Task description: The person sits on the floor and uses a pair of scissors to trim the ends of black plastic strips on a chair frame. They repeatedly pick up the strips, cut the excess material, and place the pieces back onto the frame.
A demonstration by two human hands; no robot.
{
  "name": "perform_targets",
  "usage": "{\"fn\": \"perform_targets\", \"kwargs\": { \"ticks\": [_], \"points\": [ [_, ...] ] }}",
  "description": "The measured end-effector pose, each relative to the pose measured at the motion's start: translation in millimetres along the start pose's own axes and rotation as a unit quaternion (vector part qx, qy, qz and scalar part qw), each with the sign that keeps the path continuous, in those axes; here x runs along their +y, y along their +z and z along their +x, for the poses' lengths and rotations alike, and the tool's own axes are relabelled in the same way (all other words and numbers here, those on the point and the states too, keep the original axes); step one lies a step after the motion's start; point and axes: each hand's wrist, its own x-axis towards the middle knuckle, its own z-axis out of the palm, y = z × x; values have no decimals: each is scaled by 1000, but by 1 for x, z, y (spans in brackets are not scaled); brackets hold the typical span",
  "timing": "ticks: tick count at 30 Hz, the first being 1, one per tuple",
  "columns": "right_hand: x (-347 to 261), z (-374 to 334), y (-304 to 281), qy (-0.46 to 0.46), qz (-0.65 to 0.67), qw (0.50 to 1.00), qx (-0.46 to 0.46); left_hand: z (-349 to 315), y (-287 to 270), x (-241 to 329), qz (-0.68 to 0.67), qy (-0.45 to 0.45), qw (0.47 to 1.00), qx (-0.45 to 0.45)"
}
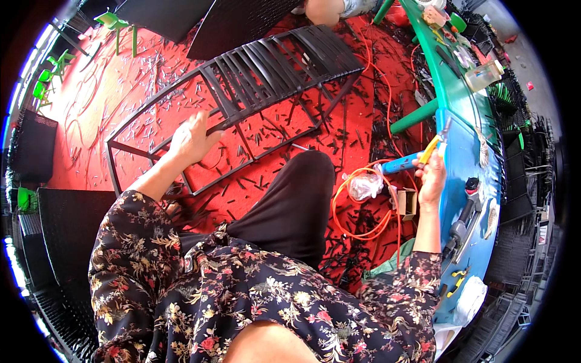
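The left hand (192,140) lay closed over a bar of a black metal chair frame (181,115), fingers curled round it, and that frame lay flat on the red floor (121,91), stretching from beside the person's left knee up and to the right. Its far half was already woven with black flat strips (290,60), while the near half showed bare bars with the floor between them. Short black offcuts (357,139) lay scattered thickly over the floor around the frame. The right hand (432,179) was closed round a blue-handled tool (404,163) with a yellow part near its tip, held up just at the edge of the blue worktop (460,151); an orange cable (363,227) looped on the floor below that hand, near a crumpled clear plastic bag (364,186) and a small cardboard box (409,202). On the worktop, near the right forearm, lay a dark grey power tool (463,225) and, nearer the person, yellow-handled pliers (458,282). A green worktop (445,78) continued beyond the blue one, carrying a clear plastic bottle (483,76). Another person's arm (324,11) showed at the top edge, beyond the frame
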Motion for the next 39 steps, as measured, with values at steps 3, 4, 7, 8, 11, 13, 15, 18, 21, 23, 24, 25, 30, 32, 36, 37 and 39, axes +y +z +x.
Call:
{"fn": "perform_targets", "kwargs": {
  "ticks": [3,4,7,8,11,13,15,18,21,23,24,25,30,32,36,37,39],
  "points": [
    [-2,7,-8,75,102,992,5,-2,-5,6,-2,-9,995,-99],
    [1,6,-1,86,114,990,-9,-4,2,3,-10,23,999,-33],
    [16,-5,25,107,85,991,-12,-1,0,9,20,16,998,-59],
    [20,-7,23,116,60,991,7,0,0,9,29,21,997,-61],
    [27,3,-1,20,-71,997,3,-12,-3,-11,37,4,998,-49],
    [13,4,-42,-59,-262,959,96,-7,13,-39,5,8,998,-58],
    [11,17,-93,-35,-359,921,147,-11,4,-53,61,-21,997,-53],
    [14,4,-181,18,-476,840,260,-16,8,-75,46,-6,997,-62],
    [2,-45,-237,158,-563,741,331,-33,2,-88,55,0,996,-65],
    [18,-70,-292,246,-564,703,357,-37,3,-104,57,19,996,-70],
    [31,-79,-309,283,-561,689,362,-43,5,-123,52,31,997,-44],
    [41,-89,-315,307,-557,681,363,-49,8,-139,48,41,998,-18],
    [41,-111,-309,385,-528,680,333,-56,-6,-152,93,20,992,-85],
    [40,-109,-295,365,-532,691,325,-63,-11,-148,110,31,991,-71],
    [34,-112,-298,250,-609,655,371,-72,-2,-158,90,8,991,-100],
    [20,-114,-299,211,-650,626,375,-71,7,-161,80,16,993,-84],
    [50,-109,-287,142,-652,685,291,-77,-5,-168,101,7,992,-81]
  ]
}}
